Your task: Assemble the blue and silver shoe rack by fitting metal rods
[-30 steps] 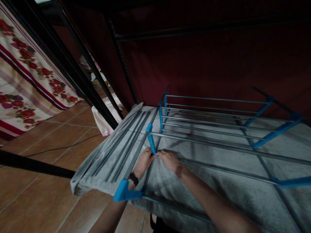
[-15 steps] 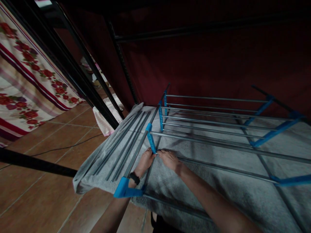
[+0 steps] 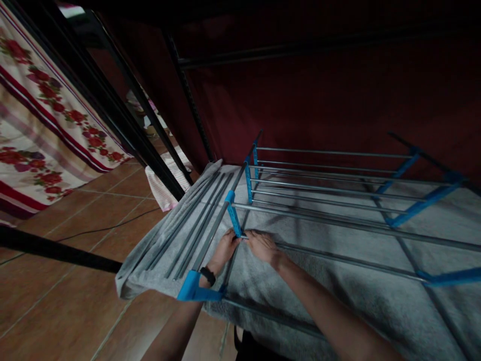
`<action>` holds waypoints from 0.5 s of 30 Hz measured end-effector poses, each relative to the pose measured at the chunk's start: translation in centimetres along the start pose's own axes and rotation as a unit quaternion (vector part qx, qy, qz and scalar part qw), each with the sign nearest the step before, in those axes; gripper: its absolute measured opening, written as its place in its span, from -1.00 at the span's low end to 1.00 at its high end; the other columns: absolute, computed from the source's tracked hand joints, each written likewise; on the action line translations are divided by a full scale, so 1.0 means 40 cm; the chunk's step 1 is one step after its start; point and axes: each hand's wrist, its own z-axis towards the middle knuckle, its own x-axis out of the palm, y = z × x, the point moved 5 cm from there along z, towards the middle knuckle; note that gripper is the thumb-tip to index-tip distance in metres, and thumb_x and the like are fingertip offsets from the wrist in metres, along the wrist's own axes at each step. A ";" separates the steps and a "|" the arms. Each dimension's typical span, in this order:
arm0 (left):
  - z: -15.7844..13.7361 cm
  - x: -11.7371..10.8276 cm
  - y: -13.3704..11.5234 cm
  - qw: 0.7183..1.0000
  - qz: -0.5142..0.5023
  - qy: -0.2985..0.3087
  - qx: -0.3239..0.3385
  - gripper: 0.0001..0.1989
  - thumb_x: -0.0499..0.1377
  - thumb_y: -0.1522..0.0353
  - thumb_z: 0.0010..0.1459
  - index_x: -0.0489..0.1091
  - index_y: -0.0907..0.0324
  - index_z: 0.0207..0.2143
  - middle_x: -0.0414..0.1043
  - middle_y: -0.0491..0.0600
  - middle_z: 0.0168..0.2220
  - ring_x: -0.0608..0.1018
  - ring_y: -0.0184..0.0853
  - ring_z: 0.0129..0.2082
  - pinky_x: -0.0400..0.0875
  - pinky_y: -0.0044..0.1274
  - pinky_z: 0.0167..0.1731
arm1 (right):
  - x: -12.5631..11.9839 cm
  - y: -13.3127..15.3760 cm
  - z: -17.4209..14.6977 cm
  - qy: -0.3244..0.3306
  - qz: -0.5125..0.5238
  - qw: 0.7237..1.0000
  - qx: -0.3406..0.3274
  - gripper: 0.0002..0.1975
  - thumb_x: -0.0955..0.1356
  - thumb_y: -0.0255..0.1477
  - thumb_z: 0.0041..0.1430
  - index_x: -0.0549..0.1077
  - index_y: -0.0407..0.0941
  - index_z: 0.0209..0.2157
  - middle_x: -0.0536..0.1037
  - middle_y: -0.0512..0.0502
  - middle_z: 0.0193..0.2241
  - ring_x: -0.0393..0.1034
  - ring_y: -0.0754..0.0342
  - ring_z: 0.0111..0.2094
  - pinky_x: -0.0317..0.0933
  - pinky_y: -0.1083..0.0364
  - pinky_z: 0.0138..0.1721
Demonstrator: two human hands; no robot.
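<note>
A rack frame of grey metal tubes and blue plastic brackets lies on a grey blanket (image 3: 296,296). At its near left part, my left hand (image 3: 224,246) is closed around the lower end of a blue bracket (image 3: 233,218). A dark watch strap circles that wrist. Just to the right, my right hand (image 3: 260,244) is closed on a metal tube (image 3: 338,261) that meets the bracket's lower end. How far the tube sits in the bracket is hidden by my fingers. Another blue bracket (image 3: 197,290) stands nearer to me, beside my left wrist.
Several loose metal tubes (image 3: 197,233) lie on the blanket to the left. More blue brackets (image 3: 424,204) join the frame at the right. Black metal posts (image 3: 150,128) rise at the left, before a floral curtain (image 3: 45,115). A dark red cloth (image 3: 319,100) hangs behind.
My right hand has shifted slightly right along the tube, showing a little more of it beside the bracket. My left hand keeps its place. The view has moved slightly.
</note>
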 end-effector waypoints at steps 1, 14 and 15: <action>-0.004 -0.001 0.003 1.000 -0.007 -0.008 -0.001 -0.81 0.14 0.27 0.27 0.48 0.18 -0.29 0.49 0.07 -0.18 0.52 -0.20 -0.13 0.43 -0.34 -0.02 | -0.002 0.000 -0.004 -0.007 -0.002 1.000 0.009 -0.61 0.10 -0.27 0.48 0.34 -0.10 0.15 0.54 -0.21 0.00 0.48 -0.05 -0.07 0.29 -0.01 -0.03; -0.032 0.013 0.004 0.997 0.009 -0.061 0.041 -0.78 0.06 0.28 0.33 0.48 0.15 -0.23 0.46 0.05 -0.16 0.49 -0.22 -0.07 0.41 -0.32 0.03 | 0.022 -0.009 -0.002 -0.083 0.018 0.996 -0.039 -0.66 0.11 -0.43 0.47 0.47 -0.16 -0.06 0.57 -0.18 -0.13 0.48 -0.01 -0.19 0.26 0.05 -0.18; -0.033 0.015 0.005 0.997 0.013 -0.063 0.046 -0.78 0.05 0.29 0.34 0.48 0.14 -0.24 0.45 0.05 -0.17 0.49 -0.22 -0.08 0.42 -0.33 0.02 | 0.022 -0.010 -0.002 -0.082 0.017 0.996 -0.041 -0.67 0.12 -0.43 0.47 0.48 -0.15 -0.06 0.57 -0.17 -0.13 0.48 0.00 -0.19 0.26 0.05 -0.18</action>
